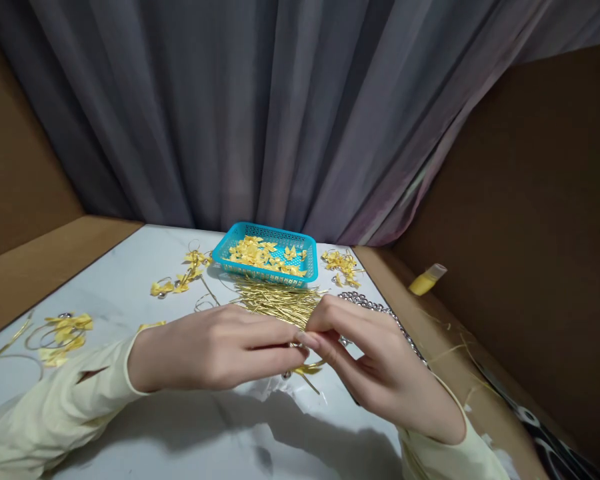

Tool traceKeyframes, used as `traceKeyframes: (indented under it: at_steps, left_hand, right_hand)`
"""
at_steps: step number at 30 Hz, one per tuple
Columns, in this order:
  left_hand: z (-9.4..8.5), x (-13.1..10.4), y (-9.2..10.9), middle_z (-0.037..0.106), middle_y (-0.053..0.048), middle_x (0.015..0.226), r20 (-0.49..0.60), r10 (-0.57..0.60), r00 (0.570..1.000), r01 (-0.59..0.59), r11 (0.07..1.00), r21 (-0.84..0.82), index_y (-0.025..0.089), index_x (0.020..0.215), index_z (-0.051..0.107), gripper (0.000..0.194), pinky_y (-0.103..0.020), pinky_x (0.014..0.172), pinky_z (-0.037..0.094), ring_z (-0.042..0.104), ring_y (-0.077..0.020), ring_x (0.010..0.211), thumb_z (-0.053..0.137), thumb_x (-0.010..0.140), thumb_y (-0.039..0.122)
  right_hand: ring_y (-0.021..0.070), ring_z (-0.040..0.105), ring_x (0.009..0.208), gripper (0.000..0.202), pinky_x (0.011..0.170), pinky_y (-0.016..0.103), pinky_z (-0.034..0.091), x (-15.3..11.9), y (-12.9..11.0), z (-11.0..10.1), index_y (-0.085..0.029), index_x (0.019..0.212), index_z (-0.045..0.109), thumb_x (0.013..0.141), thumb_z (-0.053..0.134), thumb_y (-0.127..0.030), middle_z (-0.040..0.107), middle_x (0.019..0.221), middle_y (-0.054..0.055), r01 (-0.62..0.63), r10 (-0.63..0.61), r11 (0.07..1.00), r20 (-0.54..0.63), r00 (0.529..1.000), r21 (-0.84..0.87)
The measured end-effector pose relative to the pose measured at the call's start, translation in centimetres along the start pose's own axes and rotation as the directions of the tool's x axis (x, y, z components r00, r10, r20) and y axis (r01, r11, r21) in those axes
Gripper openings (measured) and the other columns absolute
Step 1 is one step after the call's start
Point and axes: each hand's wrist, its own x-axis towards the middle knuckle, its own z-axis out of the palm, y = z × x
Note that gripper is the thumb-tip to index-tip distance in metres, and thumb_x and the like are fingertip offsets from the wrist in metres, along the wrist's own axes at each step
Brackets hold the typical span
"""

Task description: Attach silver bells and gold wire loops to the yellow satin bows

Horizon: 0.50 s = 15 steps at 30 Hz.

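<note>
Head view: From my remote seat, I see the left hand [220, 347] and right hand [373, 357] together, fingertips pinched on a yellow ribbon piece [309, 369] above the white table [190, 437]. I judge this fine fingertip fitting; the next move calls for a steady pinch. Half hidden, the piece looks glossy, with a thin gold stem [311, 384] and silvery bead [286, 375].

Can't see all of yellow ribbon piece [307, 369], pt. behind L hand [215, 347]; can't tell exact grip w/ R hand [380, 363]. Can't see near ends of gold wires [280, 297] behind hands, nor some silver beads [363, 301]. Lose both sleeves [75, 413] at btm edge.
</note>
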Motion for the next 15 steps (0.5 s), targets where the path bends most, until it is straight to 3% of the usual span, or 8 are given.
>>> traceKeyframes:
  at_steps: [2, 4, 6, 9, 13, 15]
  left_hand:
    - [-0.1, 0.2, 0.2, 0.069, -0.003, 0.081, 0.037, -0.066, 0.997, 0.066, 0.998, 0.003, 0.017, 0.098, 0.061, 0.027, -0.019, 0.059, 0.045, 0.063, -0.0120, 0.066, 0.034, 0.095, 0.015]
    - [-0.2, 0.3, 0.1, 0.069, -0.005, 0.077, 0.023, -0.027, 0.999, 0.026, 0.999, 0.028, 0.016, 0.095, 0.062, 0.032, -0.020, 0.058, 0.046, 0.063, -0.0129, 0.064, 0.030, 0.095, 0.013]
    - [-0.2, 0.2, -0.1, 0.071, -0.008, 0.079, -0.050, 0.115, 0.992, -0.109, 0.987, 0.118, 0.015, 0.096, 0.063, 0.037, -0.024, 0.062, 0.051, 0.066, -0.0161, 0.070, 0.026, 0.094, 0.011]
    - [0.2, -0.5, -0.5, 0.072, -0.013, 0.098, -0.149, 0.336, 0.930, -0.279, 0.910, 0.306, 0.015, 0.107, 0.063, 0.036, -0.031, 0.075, 0.055, 0.067, -0.0219, 0.094, 0.030, 0.093, 0.012]
    - [1.3, -1.8, -0.5, 0.068, -0.014, 0.110, -0.261, 0.337, 0.905, -0.238, 0.908, 0.345, 0.013, 0.123, 0.056, 0.038, -0.031, 0.089, 0.053, 0.060, -0.0219, 0.110, 0.033, 0.093, 0.011]
    - [1.6, -2.2, -0.5, 0.068, -0.013, 0.112, -0.313, 0.250, 0.916, -0.139, 0.931, 0.337, 0.013, 0.128, 0.052, 0.040, -0.034, 0.090, 0.053, 0.059, -0.0229, 0.111, 0.033, 0.093, 0.011]
  right_hand:
    - [0.0100, 0.047, 0.064, 0.015, 0.059, 0.022, 0.039, 0.0, 0.0, 0.1, -0.016, 0.076, 0.049, 0.090, 0.047, -0.011, 0.049, 0.069, 0.001, 0.004, -0.004, 1.000, 0.009, 1.000, 0.007]
    - [0.0098, 0.047, 0.065, 0.015, 0.060, 0.021, 0.039, 0.0, 0.0, 0.2, -0.015, 0.076, 0.049, 0.090, 0.047, -0.011, 0.049, 0.070, 0.001, 0.005, -0.005, 1.000, 0.011, 1.000, 0.011]
    - [0.0095, 0.046, 0.065, 0.015, 0.059, 0.021, 0.038, 0.0, 0.2, 0.3, -0.014, 0.076, 0.049, 0.091, 0.047, -0.011, 0.049, 0.070, 0.001, -0.010, 0.010, 1.000, 0.000, 1.000, 0.008]
    - [0.0095, 0.045, 0.063, 0.016, 0.058, 0.021, 0.037, 0.0, 0.3, 0.4, -0.014, 0.076, 0.050, 0.091, 0.047, -0.013, 0.048, 0.069, 0.001, -0.059, 0.058, 0.998, -0.025, 0.998, -0.015]
    - [0.0092, 0.045, 0.063, 0.017, 0.058, 0.021, 0.036, -0.1, 0.0, 0.7, -0.013, 0.076, 0.052, 0.092, 0.047, -0.015, 0.049, 0.068, 0.000, -0.124, 0.123, 0.992, -0.041, 0.992, -0.028]
    - [0.0088, 0.045, 0.062, 0.018, 0.058, 0.021, 0.036, -0.2, -0.2, 0.8, -0.013, 0.075, 0.052, 0.092, 0.048, -0.016, 0.049, 0.069, 0.000, -0.141, 0.138, 0.990, -0.064, 0.988, -0.032]
